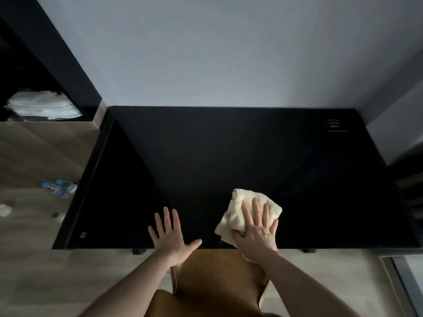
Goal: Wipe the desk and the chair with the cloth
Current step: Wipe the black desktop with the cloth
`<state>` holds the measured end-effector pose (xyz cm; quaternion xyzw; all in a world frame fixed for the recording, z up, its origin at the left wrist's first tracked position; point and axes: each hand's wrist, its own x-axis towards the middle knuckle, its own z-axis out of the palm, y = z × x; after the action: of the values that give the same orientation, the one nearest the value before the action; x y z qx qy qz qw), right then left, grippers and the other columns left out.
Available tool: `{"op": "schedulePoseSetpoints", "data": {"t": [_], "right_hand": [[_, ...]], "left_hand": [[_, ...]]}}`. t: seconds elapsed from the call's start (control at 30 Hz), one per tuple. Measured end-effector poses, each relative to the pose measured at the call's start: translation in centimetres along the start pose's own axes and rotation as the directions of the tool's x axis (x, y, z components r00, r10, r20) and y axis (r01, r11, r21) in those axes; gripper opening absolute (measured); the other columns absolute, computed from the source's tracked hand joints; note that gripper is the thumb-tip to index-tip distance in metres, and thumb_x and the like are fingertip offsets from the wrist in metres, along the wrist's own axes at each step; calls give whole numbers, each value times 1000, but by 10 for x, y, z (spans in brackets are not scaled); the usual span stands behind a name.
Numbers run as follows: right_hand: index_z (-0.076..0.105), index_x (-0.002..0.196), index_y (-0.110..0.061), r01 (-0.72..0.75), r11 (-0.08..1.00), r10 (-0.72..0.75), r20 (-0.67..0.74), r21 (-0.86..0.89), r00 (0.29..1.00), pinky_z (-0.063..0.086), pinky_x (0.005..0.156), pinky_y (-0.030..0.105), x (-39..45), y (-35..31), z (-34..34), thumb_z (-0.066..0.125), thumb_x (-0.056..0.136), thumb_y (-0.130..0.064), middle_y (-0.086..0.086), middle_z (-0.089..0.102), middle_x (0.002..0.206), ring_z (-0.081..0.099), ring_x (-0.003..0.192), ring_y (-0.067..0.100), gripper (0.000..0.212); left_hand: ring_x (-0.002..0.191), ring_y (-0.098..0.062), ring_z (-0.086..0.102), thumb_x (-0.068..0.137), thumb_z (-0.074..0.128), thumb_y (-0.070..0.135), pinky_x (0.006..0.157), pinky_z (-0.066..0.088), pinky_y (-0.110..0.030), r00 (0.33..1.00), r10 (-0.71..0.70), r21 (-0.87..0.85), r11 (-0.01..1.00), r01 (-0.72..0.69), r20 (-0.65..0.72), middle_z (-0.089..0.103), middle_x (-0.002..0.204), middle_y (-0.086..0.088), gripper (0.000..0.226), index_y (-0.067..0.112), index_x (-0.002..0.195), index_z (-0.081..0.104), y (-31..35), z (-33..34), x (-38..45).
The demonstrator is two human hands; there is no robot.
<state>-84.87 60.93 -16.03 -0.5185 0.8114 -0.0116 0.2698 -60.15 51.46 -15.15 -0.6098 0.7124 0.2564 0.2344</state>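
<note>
cloth (246,208) under right hand (257,234)

Water bottles (60,187) stand on the floor at nine o'clock. White folded linens (43,106) lie on a dark shelf (49,121) at ten o'clock. A grey wall (217,51) fills twelve o'clock.

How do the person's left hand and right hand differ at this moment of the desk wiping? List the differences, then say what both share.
1. The left hand lies bare on the black desk; the right hand presses on the cream cloth.
2. The left hand's fingers are spread wide; the right hand's lie closer together.
3. The left hand sits nearer the desk's front edge, the right slightly farther in.

Both are flat, palm down, with straight fingers.
</note>
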Motion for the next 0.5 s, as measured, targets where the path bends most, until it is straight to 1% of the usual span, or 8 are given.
{"op": "schedulePoseSetpoints", "data": {"t": [0.1, 0.2, 0.3, 0.37, 0.43, 0.5], "right_hand": [[-30, 159, -48, -129, 991, 129, 8, 19, 992, -6, 125, 71, -11, 68, -24, 35, 97, -77, -8, -38, 170, -38, 155, 31, 94], [-33, 158, -48, -199, 980, 198, 41, 15, 979, -4, 124, 74, -12, 95, -35, 35, 97, -77, -6, -40, 169, -38, 155, 33, 95], [-31, 158, -45, -278, 959, 275, 50, 52, 960, 1, 120, 79, -1, 75, -38, 34, 96, -78, -1, -38, 169, -36, 155, 41, 96], [-29, 159, -43, -325, 944, 321, 64, 64, 945, 4, 120, 80, 4, 51, -36, 32, 94, -83, 2, -37, 168, -33, 154, 45, 98], [-32, 157, -44, -298, 953, 292, 96, 50, 951, 1, 120, 79, 4, 25, -29, 29, 92, -87, 3, -41, 167, -35, 153, 46, 98], [-36, 155, -45, -232, 973, 228, 132, 16, 965, -2, 119, 79, 6, -2, -21, 26, 93, -86, 3, -44, 165, -41, 151, 44, 97]], "left_hand": [[151, -43, -37, 70, 44, 103, 124, -11, -66, 996, -61, -24, 998, 63, 62, -53, 155, -13, 146, 16, 147, -46, 22, 9, -6], [146, -42, -43, 68, 39, 106, 125, -13, -66, 995, -86, -31, 996, 88, 48, -58, 152, -13, 148, 17, 148, -48, 24, 15, -4], [144, -43, -45, 68, 39, 105, 123, -15, -67, 998, -61, -50, 997, 62, 29, -60, 150, -12, 147, 17, 146, -50, 27, 16, 3], [143, -42, -47, 67, 39, 106, 122, -16, -68, 998, -38, -65, 997, 41, 45, -61, 150, -11, 148, 18, 144, -51, 26, 18, 4], [142, -42, -48, 65, 39, 106, 121, -17, -68, 998, -35, -68, 997, 39, 52, -61, 150, -11, 149, 18, 144, -51, 23, 21, 3], [142, -43, -49, 65, 39, 107, 119, -18, -69, 998, -40, -67, 997, 44, 56, -61, 150, -11, 149, 18, 144, -51, 20, 22, 5]]}}
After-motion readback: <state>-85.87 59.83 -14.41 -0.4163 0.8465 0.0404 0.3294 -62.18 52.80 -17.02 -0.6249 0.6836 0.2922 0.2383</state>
